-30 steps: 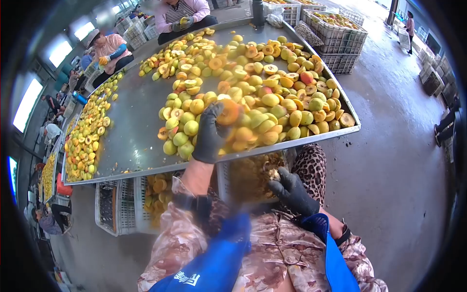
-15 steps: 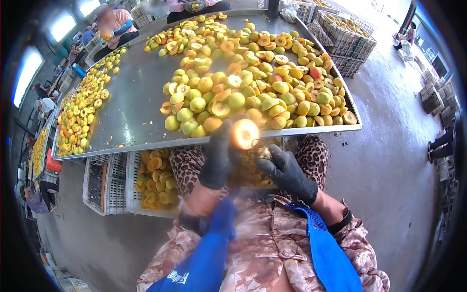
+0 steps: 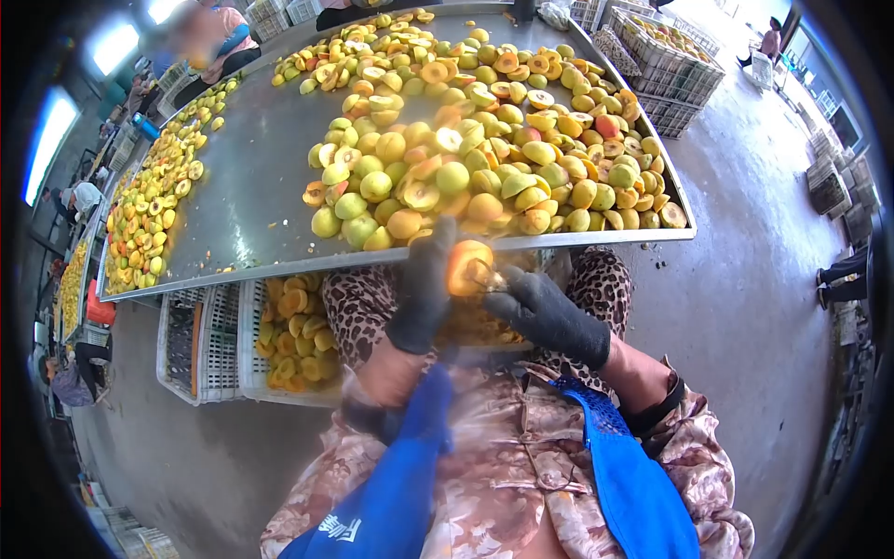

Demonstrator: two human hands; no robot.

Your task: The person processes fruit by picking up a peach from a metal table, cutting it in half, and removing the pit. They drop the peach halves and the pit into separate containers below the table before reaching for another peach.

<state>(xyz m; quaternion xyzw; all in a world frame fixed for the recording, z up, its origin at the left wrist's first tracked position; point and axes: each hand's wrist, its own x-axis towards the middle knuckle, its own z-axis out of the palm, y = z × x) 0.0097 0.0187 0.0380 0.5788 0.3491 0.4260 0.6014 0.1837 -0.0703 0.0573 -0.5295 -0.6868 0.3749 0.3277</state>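
In the head view, my gloved left hand [image 3: 422, 293] is closed around a yellow-orange peach half [image 3: 469, 266], held just in front of the metal table's near edge. My gloved right hand [image 3: 551, 315] is pinched on a small pitting tool [image 3: 491, 278]. The tool's thin tip is against the peach half; its exact shape is blurred. Beneath both hands, between my knees, is a container of cut peach pieces [image 3: 480, 328], partly hidden. A large heap of peaches [image 3: 452, 177], many of them halved, lies on the metal table [image 3: 251, 186] beyond my hands.
Under the table to the left, a white crate [image 3: 247, 349] holds peach halves [image 3: 303, 345], next to another crate [image 3: 216, 340]. More fruit lines the table's left edge [image 3: 154, 228]. Stacked crates [image 3: 670, 84] stand at back right. A co-worker [image 3: 223, 42] sits at far left.
My right hand has moved left and up, bringing the tool to the peach half. The half has tilted, its cut face turning toward the right hand.
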